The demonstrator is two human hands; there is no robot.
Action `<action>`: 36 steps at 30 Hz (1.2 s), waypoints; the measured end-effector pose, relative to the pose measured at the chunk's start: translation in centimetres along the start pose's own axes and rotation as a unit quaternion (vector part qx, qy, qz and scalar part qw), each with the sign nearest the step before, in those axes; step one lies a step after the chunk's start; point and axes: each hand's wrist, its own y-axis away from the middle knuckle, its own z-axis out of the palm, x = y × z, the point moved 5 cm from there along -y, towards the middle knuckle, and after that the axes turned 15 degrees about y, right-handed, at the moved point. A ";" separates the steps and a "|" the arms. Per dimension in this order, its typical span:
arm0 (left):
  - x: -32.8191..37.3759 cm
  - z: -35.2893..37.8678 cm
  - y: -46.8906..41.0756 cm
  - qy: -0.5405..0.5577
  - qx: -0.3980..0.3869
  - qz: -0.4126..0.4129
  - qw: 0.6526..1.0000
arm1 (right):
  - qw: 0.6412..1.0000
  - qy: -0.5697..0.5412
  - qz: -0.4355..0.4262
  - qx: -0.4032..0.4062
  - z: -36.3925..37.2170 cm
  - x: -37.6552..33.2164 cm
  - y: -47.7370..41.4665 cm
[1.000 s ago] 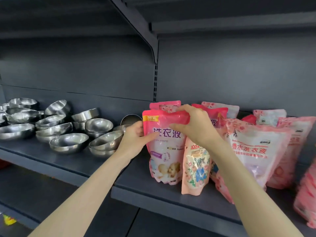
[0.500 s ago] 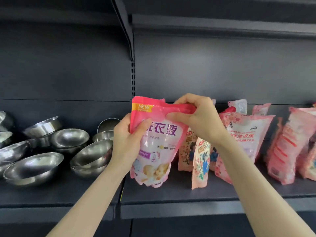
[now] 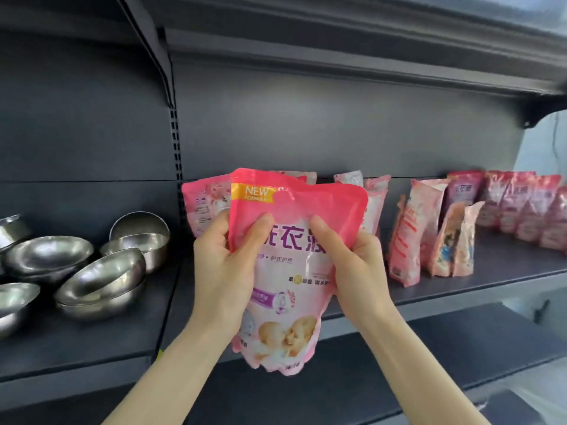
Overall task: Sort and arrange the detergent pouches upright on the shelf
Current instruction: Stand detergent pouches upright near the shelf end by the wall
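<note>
I hold a pink detergent pouch (image 3: 288, 271) with a yellow "NEW" label and a baby picture upright in front of the dark shelf (image 3: 460, 289), clear of its surface. My left hand (image 3: 224, 271) grips its left edge, thumb on the front. My right hand (image 3: 352, 259) grips its right edge the same way. Behind it stands another pink pouch (image 3: 204, 204) at the shelf's left end. More pink pouches (image 3: 423, 228) stand or lean further right, and a row (image 3: 521, 207) reaches the far right.
Several stainless steel bowls (image 3: 98, 277) are stacked on the neighbouring shelf section to the left. A slotted upright post (image 3: 175, 142) divides the two sections. Another shelf (image 3: 368, 62) hangs overhead, and a lower shelf (image 3: 429, 348) lies beneath.
The pouch has been lifted off the shelf and drawn toward me. My right hand moved from its top edge to its right side. The view shifted right, showing more pouches.
</note>
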 end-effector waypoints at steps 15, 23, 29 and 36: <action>-14.8 26.6 15.6 0.038 -0.277 -0.300 0.912 | 0.974 0.132 0.020 0.186 -32.1 -2.1 8.8; -21.8 38.5 15.6 0.025 -0.266 -0.296 0.917 | 0.967 0.162 0.060 0.187 -45.6 -0.5 7.0; -29.0 44.6 11.7 0.026 -0.237 -0.267 0.934 | 0.972 0.195 0.100 0.085 -53.3 3.7 2.7; -36.8 51.0 4.1 0.012 -0.193 -0.228 0.954 | 0.975 0.197 0.071 0.077 -60.7 7.9 -7.3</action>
